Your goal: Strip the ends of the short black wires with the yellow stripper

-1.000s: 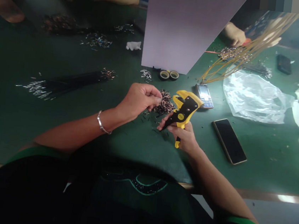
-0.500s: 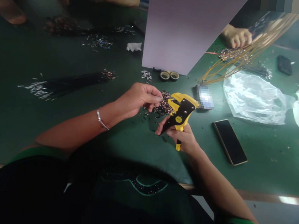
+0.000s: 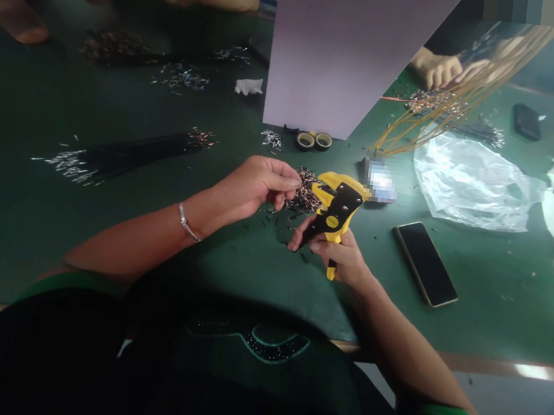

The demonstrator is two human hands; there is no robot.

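Note:
My right hand (image 3: 339, 250) is wrapped round the handles of a yellow and black hand tool (image 3: 339, 207), its jaws pointing left. Close to those jaws, my left hand (image 3: 269, 183) has thumb and fingertips pressed together; whatever they pinch is too small to make out. A pile of short pieces with coppery ends (image 3: 305, 194) lies behind and between the hands, partly covered by them. On the left lies a bundle of dark wires (image 3: 134, 153) with silvery ends at one side and coppery ends at the other.
A phone (image 3: 427, 264) lies right of my right hand, with a clear plastic bag (image 3: 477, 182) behind it. Two tape rolls (image 3: 306, 140) sit below a pale upright panel (image 3: 343, 49). Yellow wires (image 3: 446, 106) hang at the right. Other people's hands work across the table (image 3: 492, 322).
My hands have barely moved; the tool's jaws look slightly shifted. Across the table, another person's orange tool has tilted into fuller view, and the hands at the upper right have shifted.

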